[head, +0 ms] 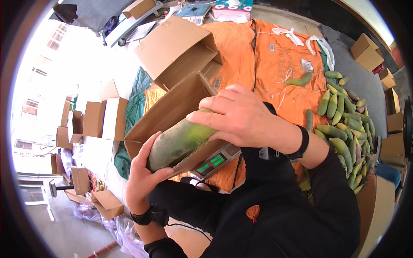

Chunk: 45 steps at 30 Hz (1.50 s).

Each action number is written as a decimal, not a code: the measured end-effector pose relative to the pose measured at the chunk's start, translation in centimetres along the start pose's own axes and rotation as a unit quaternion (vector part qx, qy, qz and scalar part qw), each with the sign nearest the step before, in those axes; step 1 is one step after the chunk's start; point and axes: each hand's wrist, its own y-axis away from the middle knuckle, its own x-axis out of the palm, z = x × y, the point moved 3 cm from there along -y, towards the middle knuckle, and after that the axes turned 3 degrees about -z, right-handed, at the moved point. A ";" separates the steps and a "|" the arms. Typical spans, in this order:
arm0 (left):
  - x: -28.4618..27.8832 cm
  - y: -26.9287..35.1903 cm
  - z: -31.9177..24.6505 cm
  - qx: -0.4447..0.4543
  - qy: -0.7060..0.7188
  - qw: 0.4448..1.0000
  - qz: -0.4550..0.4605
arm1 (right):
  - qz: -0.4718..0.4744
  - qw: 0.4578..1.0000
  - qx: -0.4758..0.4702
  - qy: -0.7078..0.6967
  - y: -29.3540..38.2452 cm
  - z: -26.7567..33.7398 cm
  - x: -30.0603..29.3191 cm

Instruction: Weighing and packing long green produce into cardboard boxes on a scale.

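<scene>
A large green radish lies between my two hands, over the opening of a cardboard box. My left hand grips its darker, lower-left end, thumb on the near side. Around the paler upper-right end, my right hand has its fingers curled over the top. Beneath the radish, the near wall of the box hides part of it. Just behind that wall, the panel of a digital scale glows with green digits; whether the box rests on the scale cannot be seen clearly.
An orange tarp covers the ground ahead, with a single radish on it. Many radishes are heaped at the right. A larger box stands beyond mine. More cartons and plastic bags lie to the left.
</scene>
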 end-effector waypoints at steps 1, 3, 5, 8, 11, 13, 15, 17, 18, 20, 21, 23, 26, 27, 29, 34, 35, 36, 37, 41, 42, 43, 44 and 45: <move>-0.1 0.3 0.3 -0.005 -0.001 1.000 0.001 | 0.001 1.000 0.003 -0.005 0.3 -0.3 1.0; -0.5 1.0 1.9 -0.143 0.157 0.977 -0.026 | 0.000 0.999 0.037 -0.017 1.1 -1.5 2.5; -1.1 0.9 2.7 -0.160 0.142 0.975 -0.053 | -0.060 0.995 0.077 -0.003 2.0 -3.1 1.7; -2.2 0.3 4.7 -0.236 0.041 0.969 -0.063 | -0.109 0.971 0.193 -0.086 4.6 -6.0 0.0; -2.4 -1.4 7.5 -0.258 -0.049 0.964 -0.030 | -0.104 0.931 0.332 -0.107 9.7 -9.1 -1.2; -2.4 -2.7 8.9 -0.257 -0.077 0.963 -0.015 | -0.100 0.920 0.372 -0.071 14.0 -10.5 -1.3; -1.6 -5.1 9.6 -0.299 -0.100 0.948 0.040 | -0.012 0.882 0.470 -0.003 19.5 -12.1 -1.2; -1.0 -6.9 11.1 -0.299 -0.100 0.947 0.069 | 0.046 0.853 0.517 0.060 26.4 -12.9 0.3; -0.5 -7.7 11.6 -0.308 -0.088 0.943 0.085 | 0.117 0.836 0.529 0.089 30.1 -12.9 1.1; 0.1 -9.0 12.6 -0.330 -0.076 0.934 0.116 | 0.276 0.773 0.550 0.153 36.0 -11.7 2.8; 0.1 -9.4 13.1 -0.328 -0.078 0.933 0.125 | 0.360 0.727 0.554 0.187 38.3 -10.6 3.5; 0.6 -10.0 15.2 -0.350 -0.075 0.923 0.140 | 0.414 0.683 0.565 0.208 43.0 -8.7 4.2; 1.8 -9.9 18.3 -0.382 -0.014 0.910 0.161 | 0.484 0.611 0.590 0.211 46.3 -6.2 3.6; 2.3 -9.8 19.2 -0.380 -0.015 0.910 0.168 | 0.502 0.580 0.610 0.202 47.1 -5.5 3.2; 2.6 -8.9 21.0 -0.396 -0.033 0.902 0.170 | 0.480 0.572 0.635 0.195 47.8 -4.8 2.7; -0.1 -7.9 24.0 -0.467 -0.071 0.867 0.158 | 0.484 0.534 0.662 0.205 48.8 -4.9 2.3; -0.7 -7.9 23.9 -0.464 -0.098 0.867 0.152 | 0.482 0.534 0.663 0.205 48.9 -5.2 2.2; -1.0 -8.1 23.2 -0.460 -0.124 0.867 0.145 | 0.478 0.532 0.664 0.217 49.1 -5.6 2.1; -1.1 -8.3 22.6 -0.458 -0.125 0.868 0.145 | 0.473 0.530 0.665 0.229 49.2 -6.0 2.0; -1.1 -9.2 18.4 -0.401 -0.072 0.904 0.128 | 0.440 0.546 0.671 0.240 49.5 -7.0 1.1; -1.2 -9.4 16.9 -0.374 -0.066 0.917 0.120 | 0.406 0.555 0.685 0.240 50.2 -7.3 0.5; -1.5 -9.3 15.6 -0.372 -0.067 0.918 0.119 | 0.373 0.563 0.698 0.239 50.3 -7.5 0.1; -1.9 -9.3 14.3 -0.343 -0.092 0.927 0.121 | 0.371 0.563 0.699 0.239 50.5 -7.5 -0.1; -2.4 -9.0 12.6 -0.314 -0.118 0.934 0.119 | 0.349 0.551 0.718 0.243 50.1 -7.6 -0.6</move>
